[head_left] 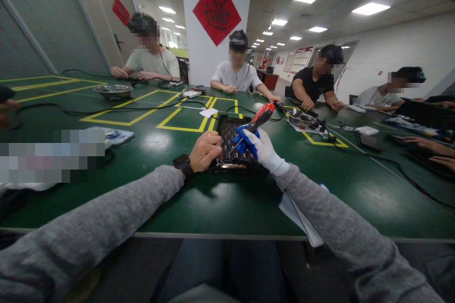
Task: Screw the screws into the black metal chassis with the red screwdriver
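Note:
A black open case [227, 128] with a patterned interior lies on the green table in front of me. My right hand [258, 147], in a white and blue glove, grips a screwdriver [262, 116] with a red and black handle. Its thin shaft slants down and left over the case. My left hand [207, 150] is bare, with a ring and a black watch [184, 165] on the wrist. Its fingers are curled together at the case's left edge; what they pinch, if anything, is hidden. A light brownish strip [232, 166] shows along the case's near side.
A folded white cloth or glove [302, 220] hangs over the table's front edge by my right forearm. Metal bowls [113, 91], cables and a white power strip [192, 93] lie farther off. Yellow tape [181, 128] marks the green table [156, 218]. Several people sit around it.

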Demonstrator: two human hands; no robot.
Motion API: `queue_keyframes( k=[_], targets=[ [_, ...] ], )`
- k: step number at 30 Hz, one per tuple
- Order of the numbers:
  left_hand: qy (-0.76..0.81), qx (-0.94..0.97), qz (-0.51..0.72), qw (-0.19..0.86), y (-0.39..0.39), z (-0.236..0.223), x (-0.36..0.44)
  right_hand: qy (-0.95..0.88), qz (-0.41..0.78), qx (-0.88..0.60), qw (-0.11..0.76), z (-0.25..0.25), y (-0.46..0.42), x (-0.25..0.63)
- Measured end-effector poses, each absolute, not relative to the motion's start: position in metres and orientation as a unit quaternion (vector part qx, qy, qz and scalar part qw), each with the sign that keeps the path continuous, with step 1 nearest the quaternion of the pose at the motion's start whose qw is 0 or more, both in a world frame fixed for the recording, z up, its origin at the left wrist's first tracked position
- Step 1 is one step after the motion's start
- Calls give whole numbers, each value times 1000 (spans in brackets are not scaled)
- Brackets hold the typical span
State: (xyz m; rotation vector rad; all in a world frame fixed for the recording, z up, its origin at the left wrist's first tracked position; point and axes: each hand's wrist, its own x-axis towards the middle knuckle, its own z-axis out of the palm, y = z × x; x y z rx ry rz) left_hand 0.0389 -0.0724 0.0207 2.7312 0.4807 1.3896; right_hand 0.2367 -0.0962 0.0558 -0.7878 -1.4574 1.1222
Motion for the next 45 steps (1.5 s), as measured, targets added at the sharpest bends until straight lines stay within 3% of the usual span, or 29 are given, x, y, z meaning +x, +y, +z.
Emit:
queue_keyframes(
  k=[19,39,45],
  targets=[
    [178,887,417,85,-76,25,43,-627,460,-331,534,54,-95,236],
    [166,885,427,77,-74,23,41,-613,471,-328,543,59,-99,235],
    [283,845,437,123,-74,28,46,-597,468,-334,559,60,-95,236]
  ],
)
